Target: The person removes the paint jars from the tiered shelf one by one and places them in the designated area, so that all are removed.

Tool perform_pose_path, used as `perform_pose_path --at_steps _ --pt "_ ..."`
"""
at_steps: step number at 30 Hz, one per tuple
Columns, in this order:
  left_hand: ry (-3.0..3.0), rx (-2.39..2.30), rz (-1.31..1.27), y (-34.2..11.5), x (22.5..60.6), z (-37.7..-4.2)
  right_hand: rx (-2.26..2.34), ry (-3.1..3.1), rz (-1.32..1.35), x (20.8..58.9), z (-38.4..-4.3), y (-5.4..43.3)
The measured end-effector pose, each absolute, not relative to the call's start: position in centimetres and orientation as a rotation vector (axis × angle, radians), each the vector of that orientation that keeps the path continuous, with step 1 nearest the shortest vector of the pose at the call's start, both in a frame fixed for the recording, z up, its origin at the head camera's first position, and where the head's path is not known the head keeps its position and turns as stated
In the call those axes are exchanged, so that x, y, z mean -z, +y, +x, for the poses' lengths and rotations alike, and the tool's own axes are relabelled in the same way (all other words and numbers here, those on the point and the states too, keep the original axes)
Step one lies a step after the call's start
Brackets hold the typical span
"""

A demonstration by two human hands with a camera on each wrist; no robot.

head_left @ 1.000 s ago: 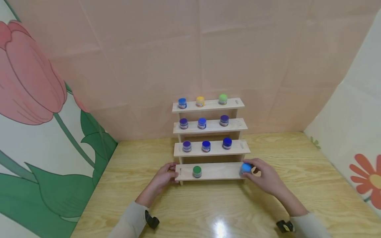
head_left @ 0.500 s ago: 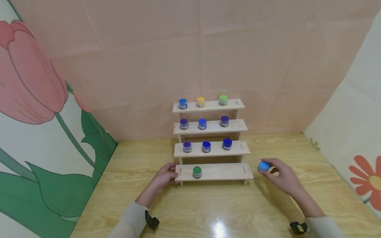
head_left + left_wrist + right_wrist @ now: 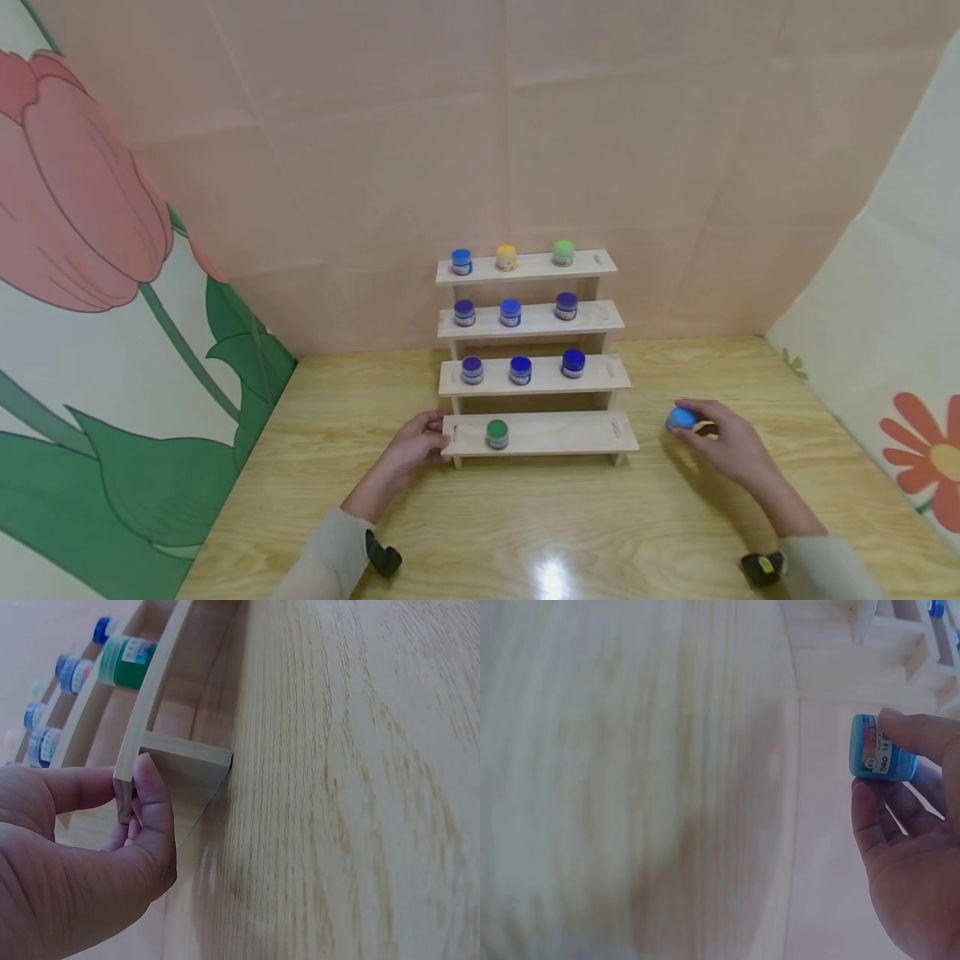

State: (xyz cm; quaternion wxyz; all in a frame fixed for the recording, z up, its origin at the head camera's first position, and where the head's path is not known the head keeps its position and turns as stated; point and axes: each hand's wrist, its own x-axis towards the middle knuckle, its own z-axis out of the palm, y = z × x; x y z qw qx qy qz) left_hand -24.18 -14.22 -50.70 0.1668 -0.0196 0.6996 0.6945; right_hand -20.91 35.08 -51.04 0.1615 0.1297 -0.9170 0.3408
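A wooden four-step display rack (image 3: 558,435) stands on the table. My left hand (image 3: 411,446) grips the left end of its bottom board; in the left wrist view, thumb and fingers pinch the board's end (image 3: 129,761). Right of the rack, my right hand (image 3: 727,446) holds a light blue paint jar (image 3: 680,419) between thumb and fingers. The jar's printed label (image 3: 883,754) shows in the right wrist view, and the jar is above the tabletop. A green paint jar (image 3: 497,434) sits left of centre on the bottom step, close to my left hand.
Several blue and purple jars (image 3: 520,370) stand on the two middle steps. The top step bears a blue jar (image 3: 461,262), a yellow jar (image 3: 506,257) and a light green jar (image 3: 563,252). Behind the wooden table (image 3: 480,525) hangs a pinkish backdrop (image 3: 375,167).
My right hand has carried the light blue jar from the right end of the bottom step off to the right, away from the rack. My left hand stays on the board.
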Motion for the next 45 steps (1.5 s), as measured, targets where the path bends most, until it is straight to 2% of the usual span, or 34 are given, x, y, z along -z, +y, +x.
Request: perform_pose_path --at_steps 15,34,45 --pt "1.975 -1.999 0.059 -14.6 50.7 -24.0 -1.015 -2.816 0.292 51.8 -22.0 36.4" --pt "1.972 -1.986 -0.006 -14.5 50.8 -24.3 -0.973 -2.915 0.25 51.4 -22.3 36.6" --pt "1.965 -1.969 -0.025 -14.6 51.0 -24.4 -0.912 -2.707 0.348 48.0 -20.4 33.8"
